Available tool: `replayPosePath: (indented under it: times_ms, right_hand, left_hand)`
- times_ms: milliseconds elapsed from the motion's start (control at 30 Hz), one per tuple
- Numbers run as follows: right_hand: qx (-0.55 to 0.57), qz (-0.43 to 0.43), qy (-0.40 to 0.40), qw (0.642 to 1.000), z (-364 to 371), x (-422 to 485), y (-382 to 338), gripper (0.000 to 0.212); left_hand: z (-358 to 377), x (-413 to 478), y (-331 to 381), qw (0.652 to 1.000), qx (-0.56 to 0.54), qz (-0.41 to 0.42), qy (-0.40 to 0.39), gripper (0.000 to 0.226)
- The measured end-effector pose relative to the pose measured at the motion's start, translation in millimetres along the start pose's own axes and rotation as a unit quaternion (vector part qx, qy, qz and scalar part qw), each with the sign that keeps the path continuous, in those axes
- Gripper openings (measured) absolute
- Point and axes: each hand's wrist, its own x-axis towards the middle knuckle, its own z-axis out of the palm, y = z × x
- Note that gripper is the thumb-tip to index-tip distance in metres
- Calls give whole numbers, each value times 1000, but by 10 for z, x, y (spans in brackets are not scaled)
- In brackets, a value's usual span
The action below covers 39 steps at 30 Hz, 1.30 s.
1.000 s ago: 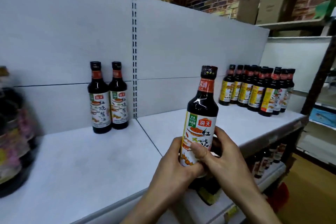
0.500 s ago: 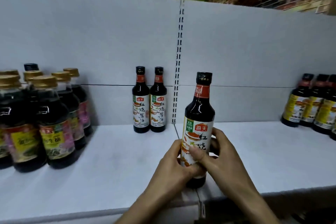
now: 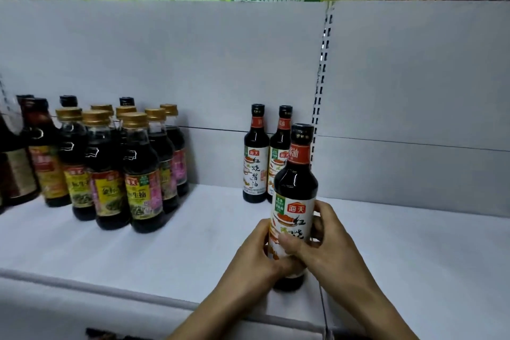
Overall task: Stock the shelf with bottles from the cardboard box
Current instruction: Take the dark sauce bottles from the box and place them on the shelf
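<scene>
"White shelf (image 3: 193, 243), pale back panel (image 3: 165, 63). What stands at the left?"

"A cluster of gold-capped bottles (image 3: 138, 174), the leftmost ones blurred and cut off by the edge. Further right, two red-collared bottles (image 3: 255, 163) stand against the panel, the right one partly hidden."

"And the bottle (image 3: 296, 182) in front?"

"Upright, long axis vertical, cap up, label facing the camera, near the shelf's front edge. Whether its base rests on the shelf is unclear."

"The hands?"

"The left hand (image 3: 256, 257) curls round the lower label from the left. The right hand (image 3: 331, 246) wraps it from the right, thumb pressed on the label. Both forearms rise from below."
</scene>
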Motion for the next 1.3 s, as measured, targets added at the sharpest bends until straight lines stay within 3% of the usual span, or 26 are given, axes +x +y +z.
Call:
replayPosePath:
  times_ms: [167,600,900,1100,1300]
  right_hand:
    - [-54,-6,-27,998,90,138,3,56]
    - [-117,2,-83,990,365,659,-22,54]
    - [-126,19,-69,989,609,1100,-9,65]
    - [-122,30,-60,990,746,1327,34,63]
    - [-122,27,-41,991,852,1450,106,63]
  left_hand:
    - [-153,86,-16,1000,13,7,6,66]
    - [-596,486,-23,997,64,7,-39,56]
    - [-856,906,-74,995,82,24,-48,54]
    - [-1008,1135,-170,994,103,22,-38,38]
    - [-1118,1267,-261,993,107,13,-46,51]
